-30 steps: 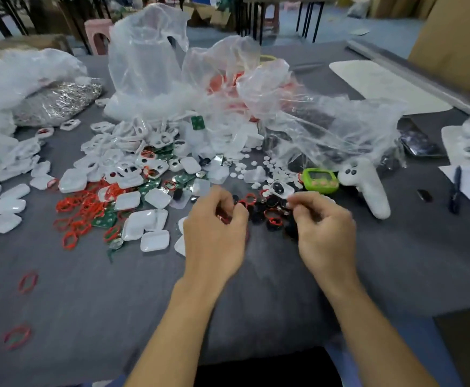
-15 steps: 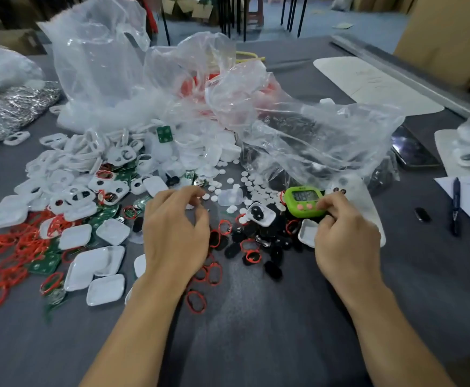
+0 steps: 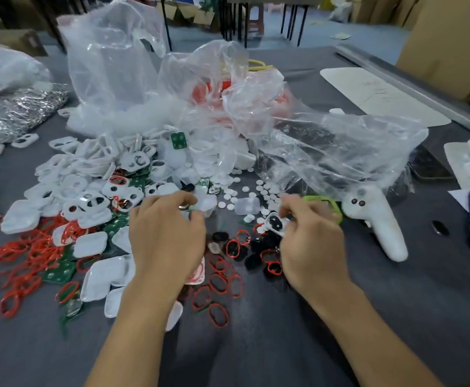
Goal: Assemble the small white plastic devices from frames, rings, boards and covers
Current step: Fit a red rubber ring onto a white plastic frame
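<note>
I am holding both hands low over a grey table (image 3: 395, 303) that is strewn with small parts. My right hand (image 3: 312, 247) is pinching a small white frame (image 3: 275, 224) between thumb and curled fingertips, gripping it at its right end. The frame is hanging just above a heap of black pieces (image 3: 259, 247), between my two hands. Its face, with two dark openings, is turning up toward me. Its long axis is running diagonally, with the far end pointing up and left and the near end pointing down and right into my fingers.

My left hand (image 3: 166, 241) is curling its fingers and pinching a small greenish piece (image 3: 193, 209), which is too blurred to name.

Red rings (image 3: 218, 283) are lying loose between my wrists. White covers (image 3: 102, 277) and green boards (image 3: 60, 272) are spreading out to my left. Round white discs (image 3: 261, 191) are lying scattered beyond my fingers. A green timer (image 3: 326, 202) is showing just behind my right hand, beside a white handle-shaped device (image 3: 381, 230). Clear plastic bags (image 3: 339, 146) are slumping behind everything.
</note>
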